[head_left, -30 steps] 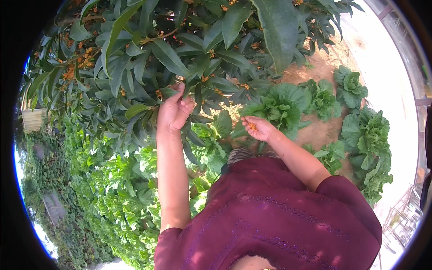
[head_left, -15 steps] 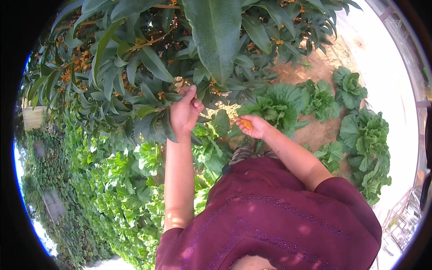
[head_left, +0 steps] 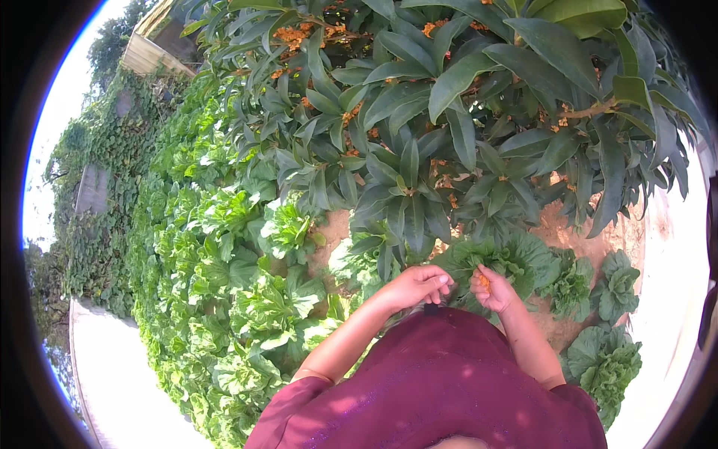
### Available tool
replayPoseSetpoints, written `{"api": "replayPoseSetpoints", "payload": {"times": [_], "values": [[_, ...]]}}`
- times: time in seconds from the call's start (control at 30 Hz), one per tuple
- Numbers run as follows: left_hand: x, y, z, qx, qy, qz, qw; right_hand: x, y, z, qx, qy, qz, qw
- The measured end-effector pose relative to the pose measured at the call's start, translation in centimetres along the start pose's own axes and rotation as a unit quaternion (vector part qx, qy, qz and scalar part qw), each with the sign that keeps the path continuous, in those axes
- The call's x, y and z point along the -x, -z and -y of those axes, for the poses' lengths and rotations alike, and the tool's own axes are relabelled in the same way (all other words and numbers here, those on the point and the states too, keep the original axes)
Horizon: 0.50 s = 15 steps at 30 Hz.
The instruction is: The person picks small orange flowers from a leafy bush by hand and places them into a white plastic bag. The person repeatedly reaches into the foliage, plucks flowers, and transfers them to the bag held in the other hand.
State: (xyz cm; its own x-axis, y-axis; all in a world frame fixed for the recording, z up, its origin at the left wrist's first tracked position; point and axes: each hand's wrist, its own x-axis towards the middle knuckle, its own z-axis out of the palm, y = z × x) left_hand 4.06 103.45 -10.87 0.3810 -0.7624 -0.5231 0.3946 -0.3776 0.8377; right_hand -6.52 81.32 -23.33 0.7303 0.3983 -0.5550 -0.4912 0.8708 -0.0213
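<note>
My right hand [head_left: 495, 294] is curled in front of my shirt, cupped round small orange osmanthus flowers [head_left: 485, 282] that show between its fingers. Close to its left, my left hand [head_left: 421, 287] has its thumb and fingers pressed together; whatever they may hold is too small to make out. A small gap separates the two hands. Above and beyond them spreads the osmanthus bush [head_left: 419, 150], with long dark green leaves and clusters of orange flowers [head_left: 292, 36] along its twigs. Neither hand touches the bush.
Leafy green vegetables [head_left: 239, 299] grow thickly on the left. More leafy heads [head_left: 604, 367] stand in brown soil on the right, beside a bright pale path [head_left: 677, 299]. A creeper-covered wall [head_left: 108, 224] rises at far left, with another pale paved strip [head_left: 123, 359] below.
My left hand has left the twig and come down toward my body, close to my right hand. The right hand has closed further round the flowers. The view has swung to the left.
</note>
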Motion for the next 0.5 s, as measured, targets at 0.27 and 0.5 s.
{"api": "replayPoseSetpoints", "payload": {"times": [0.27, 0.5], "values": [[5.7, 4.1, -3.4, 0.096, -0.148, -0.158, 0.972, 1.8, -6.9, 0.7, 0.168, 0.019, -0.024, 0.985], [5.5, 6.2, -4.8, 0.209, -0.264, -0.249, 0.908, 1.2, -14.2, -1.5, 0.257, -0.106, 0.096, 0.956]]}}
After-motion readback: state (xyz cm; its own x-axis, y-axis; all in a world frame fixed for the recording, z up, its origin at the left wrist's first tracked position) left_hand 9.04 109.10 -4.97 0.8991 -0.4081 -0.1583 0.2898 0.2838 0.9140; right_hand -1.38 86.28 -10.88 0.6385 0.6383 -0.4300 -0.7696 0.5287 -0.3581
